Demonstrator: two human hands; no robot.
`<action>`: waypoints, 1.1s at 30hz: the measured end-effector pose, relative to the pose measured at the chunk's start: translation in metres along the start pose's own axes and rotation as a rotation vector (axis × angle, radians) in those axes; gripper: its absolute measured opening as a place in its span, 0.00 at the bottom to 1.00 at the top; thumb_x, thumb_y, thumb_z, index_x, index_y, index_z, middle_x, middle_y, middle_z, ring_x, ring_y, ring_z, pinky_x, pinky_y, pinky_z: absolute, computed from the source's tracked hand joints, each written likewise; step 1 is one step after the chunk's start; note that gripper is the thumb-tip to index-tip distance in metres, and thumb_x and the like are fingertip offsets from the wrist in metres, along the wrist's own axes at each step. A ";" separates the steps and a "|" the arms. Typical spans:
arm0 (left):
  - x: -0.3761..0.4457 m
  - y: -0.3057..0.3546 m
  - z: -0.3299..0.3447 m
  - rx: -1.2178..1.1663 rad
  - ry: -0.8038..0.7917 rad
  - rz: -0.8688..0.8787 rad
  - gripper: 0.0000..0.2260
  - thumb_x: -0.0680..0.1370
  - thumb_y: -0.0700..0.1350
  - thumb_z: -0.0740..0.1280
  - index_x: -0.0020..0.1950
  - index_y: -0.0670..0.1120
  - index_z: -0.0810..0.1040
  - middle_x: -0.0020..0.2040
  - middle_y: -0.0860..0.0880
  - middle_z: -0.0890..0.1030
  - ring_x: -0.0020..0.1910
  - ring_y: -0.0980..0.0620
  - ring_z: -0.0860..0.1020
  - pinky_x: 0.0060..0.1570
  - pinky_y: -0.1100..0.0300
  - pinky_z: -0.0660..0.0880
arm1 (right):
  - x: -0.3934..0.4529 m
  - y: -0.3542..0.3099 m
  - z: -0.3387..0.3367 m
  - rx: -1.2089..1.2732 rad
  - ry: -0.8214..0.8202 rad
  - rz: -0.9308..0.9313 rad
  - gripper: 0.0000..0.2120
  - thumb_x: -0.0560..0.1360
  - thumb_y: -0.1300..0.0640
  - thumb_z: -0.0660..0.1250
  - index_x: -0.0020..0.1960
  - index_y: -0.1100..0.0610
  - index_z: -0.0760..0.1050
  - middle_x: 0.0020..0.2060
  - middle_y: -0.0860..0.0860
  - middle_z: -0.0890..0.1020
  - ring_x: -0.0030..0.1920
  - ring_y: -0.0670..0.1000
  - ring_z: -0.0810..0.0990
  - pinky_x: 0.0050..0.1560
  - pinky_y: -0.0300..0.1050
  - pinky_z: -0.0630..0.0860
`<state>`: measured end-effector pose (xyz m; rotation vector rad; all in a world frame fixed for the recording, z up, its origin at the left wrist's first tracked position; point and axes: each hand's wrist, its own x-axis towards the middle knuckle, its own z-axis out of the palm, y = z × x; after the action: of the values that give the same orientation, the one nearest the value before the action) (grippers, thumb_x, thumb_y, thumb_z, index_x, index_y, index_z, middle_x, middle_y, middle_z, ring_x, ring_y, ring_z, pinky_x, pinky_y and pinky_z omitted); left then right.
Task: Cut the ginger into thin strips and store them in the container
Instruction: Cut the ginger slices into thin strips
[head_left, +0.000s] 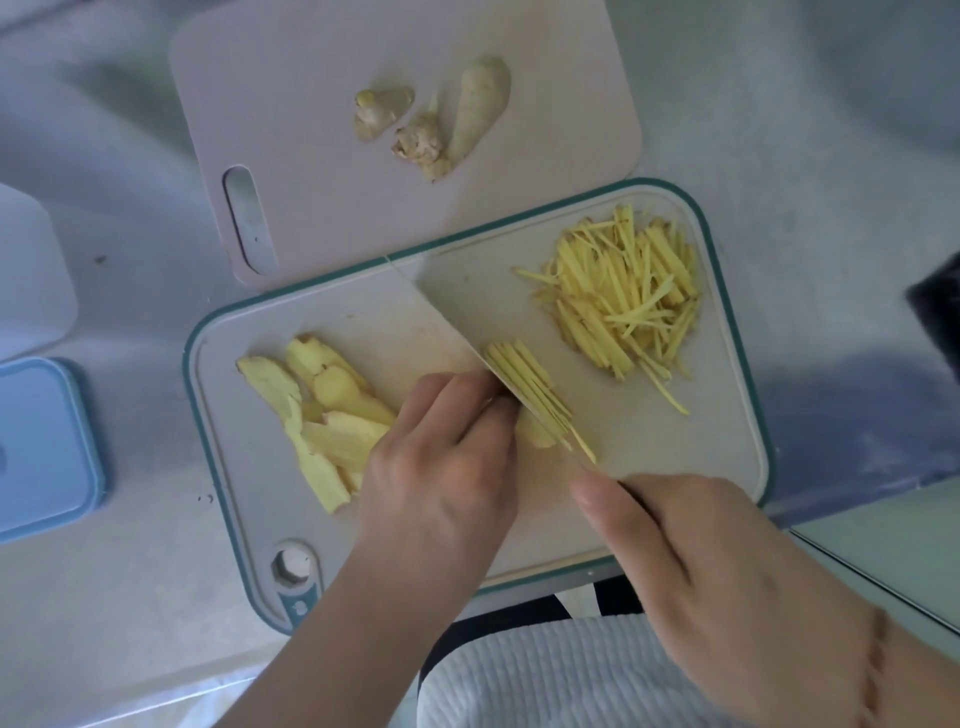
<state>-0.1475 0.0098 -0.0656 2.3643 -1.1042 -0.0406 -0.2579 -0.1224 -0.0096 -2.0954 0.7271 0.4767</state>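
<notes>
A: What sits on the teal-rimmed cutting board (727, 249)?

B: Three lots of ginger. A heap of thin strips (626, 296) lies at its far right. A spread of flat peeled slices (311, 415) lies on the left half. Between them, near the middle, is the piece being cut (535, 431), with a row of fresh strips (524, 376) leaning against the knife blade (462, 306).

A: And the hands?

B: The left hand (441, 467) presses down on that piece, fingers curled over it with the knuckles against the flat of the blade. The right hand (727, 566) grips the knife; its handle is hidden inside the fist, and the thumb lies along the top toward the blade.

A: Where is the blade?

B: It runs diagonally across the board from the far edge toward the right hand, its edge down at the ginger.

A: Any container?

B: At the left edge of the picture, on the counter (130, 260), lies a blue rectangular lid or box (47, 447), cut off by the frame; it cannot be told which, nor whether anything is in it. Just beyond it is a pale rounded object (31, 280), also cropped. No ginger shows in either.

A: What else?

B: A second, pale pink board (311, 182) lies farther away, its near corner touching the teal one. It bears three unpeeled ginger knobs (431, 119), close together.
</notes>
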 end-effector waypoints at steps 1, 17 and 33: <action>0.000 0.000 0.000 0.003 0.000 -0.005 0.09 0.75 0.28 0.66 0.44 0.38 0.85 0.45 0.45 0.84 0.41 0.44 0.81 0.41 0.55 0.77 | -0.012 0.006 0.001 -0.039 0.055 -0.008 0.31 0.75 0.28 0.42 0.26 0.48 0.63 0.20 0.48 0.66 0.26 0.47 0.69 0.29 0.41 0.66; -0.007 -0.001 -0.001 0.037 -0.052 0.027 0.14 0.69 0.21 0.67 0.46 0.36 0.85 0.47 0.43 0.84 0.48 0.42 0.81 0.48 0.56 0.78 | -0.022 0.009 0.009 -0.013 0.130 -0.074 0.35 0.77 0.30 0.43 0.27 0.52 0.71 0.34 0.50 0.77 0.33 0.43 0.74 0.35 0.36 0.70; -0.009 -0.004 0.003 -0.003 -0.001 0.009 0.12 0.69 0.21 0.70 0.45 0.35 0.85 0.46 0.42 0.84 0.46 0.44 0.81 0.49 0.58 0.78 | -0.013 0.003 0.008 0.029 -0.020 0.062 0.36 0.68 0.23 0.40 0.29 0.53 0.67 0.32 0.44 0.76 0.31 0.47 0.73 0.37 0.36 0.69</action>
<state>-0.1514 0.0167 -0.0718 2.3574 -1.1142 -0.0406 -0.2700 -0.1132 -0.0089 -2.0429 0.7849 0.5183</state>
